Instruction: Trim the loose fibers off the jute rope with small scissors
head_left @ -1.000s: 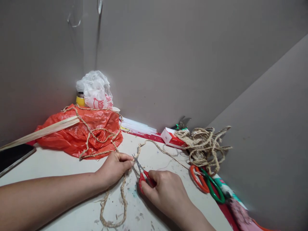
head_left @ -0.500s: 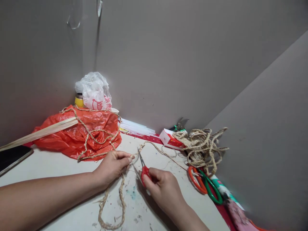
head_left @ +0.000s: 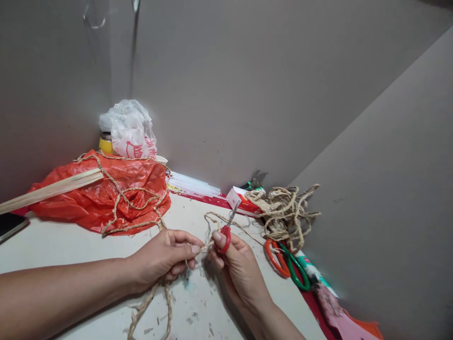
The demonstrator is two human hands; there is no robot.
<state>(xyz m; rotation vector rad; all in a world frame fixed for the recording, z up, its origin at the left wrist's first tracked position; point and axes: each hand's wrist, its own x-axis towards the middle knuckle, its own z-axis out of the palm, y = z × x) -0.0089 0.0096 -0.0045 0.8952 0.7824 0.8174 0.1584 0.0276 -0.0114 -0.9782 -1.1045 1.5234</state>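
A tan braided straw rope (head_left: 169,307) is pinched between the thumb and fingers of my left hand (head_left: 166,257), near the middle of the table. Below that hand the rope hangs down in a loop. Small scissors with red handles (head_left: 225,238) sit in my right hand (head_left: 242,271), blades together and pointing up. The thumb and fingertips of this hand are also at the thin stretch of rope between both hands. Whether they grip it is partly hidden. More rope runs back over a red plastic bag (head_left: 138,174).
A tangled rope bundle (head_left: 286,212) lies at the right, beside large scissors with orange and green handles (head_left: 295,271). Pliers (head_left: 256,182), a red-and-white box (head_left: 238,197) and white sticks (head_left: 193,184) line the wall. A phone (head_left: 10,226) lies at the left.
The small scissors were spread at the rope; now their blades are together and tilted upward. My right hand has moved to the rope, close to my left fingertips. The view has shifted slightly.
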